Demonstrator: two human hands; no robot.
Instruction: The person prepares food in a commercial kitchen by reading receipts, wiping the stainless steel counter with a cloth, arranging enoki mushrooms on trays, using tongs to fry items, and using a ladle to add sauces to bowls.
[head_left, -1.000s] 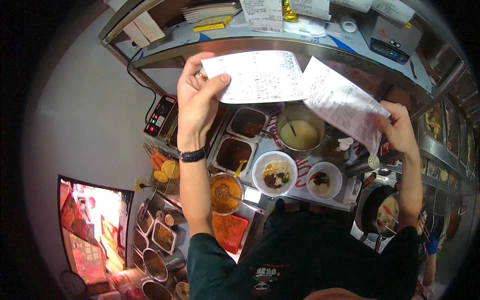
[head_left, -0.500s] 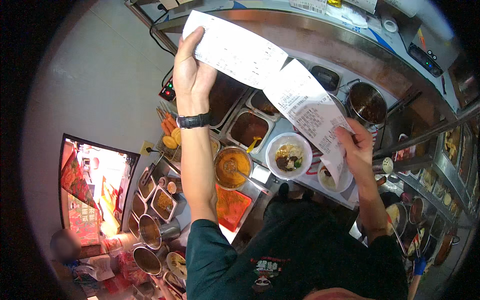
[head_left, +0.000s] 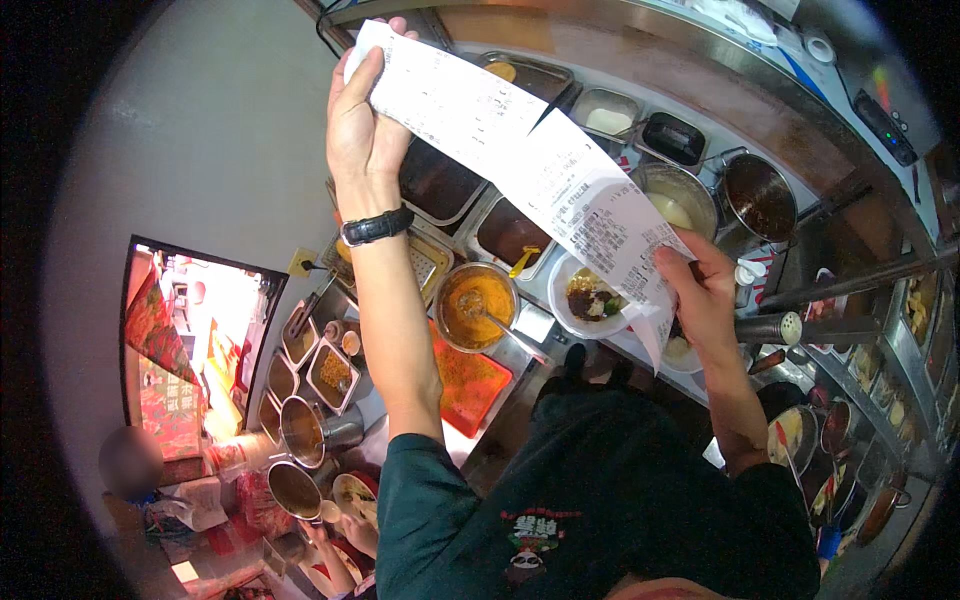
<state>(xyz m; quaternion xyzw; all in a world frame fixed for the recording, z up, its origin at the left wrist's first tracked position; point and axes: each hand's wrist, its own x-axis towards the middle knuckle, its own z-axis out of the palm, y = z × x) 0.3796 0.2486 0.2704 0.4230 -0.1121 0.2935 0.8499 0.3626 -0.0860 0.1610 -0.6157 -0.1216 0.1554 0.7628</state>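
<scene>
A long white printed receipt (head_left: 455, 95) stretches between my hands above the counter, with a notch in its upper edge near the middle. My left hand (head_left: 362, 135), a black-strapped watch on its wrist, grips the far left end with the thumb on top. The receipt's near right end is pinched by my right hand (head_left: 705, 295), and a corner hangs below it. Beneath that end stands a white bowl (head_left: 562, 318) with dark, yellow and green ingredients. A second white bowl (head_left: 688, 362) is partly covered by the paper and my right hand.
A pot of orange sauce (head_left: 448, 318) with a ladle stands beside a red tray (head_left: 470, 385). Steel sauce pans line the counter's far side, near a dark pot (head_left: 757, 195). At lower left, another person's hands (head_left: 330, 550) are among pots and bowls.
Both hands still hold the receipt, which now slopes a little lower at its left part. My left hand has shifted slightly left. The view has turned, showing more pans at the back.
</scene>
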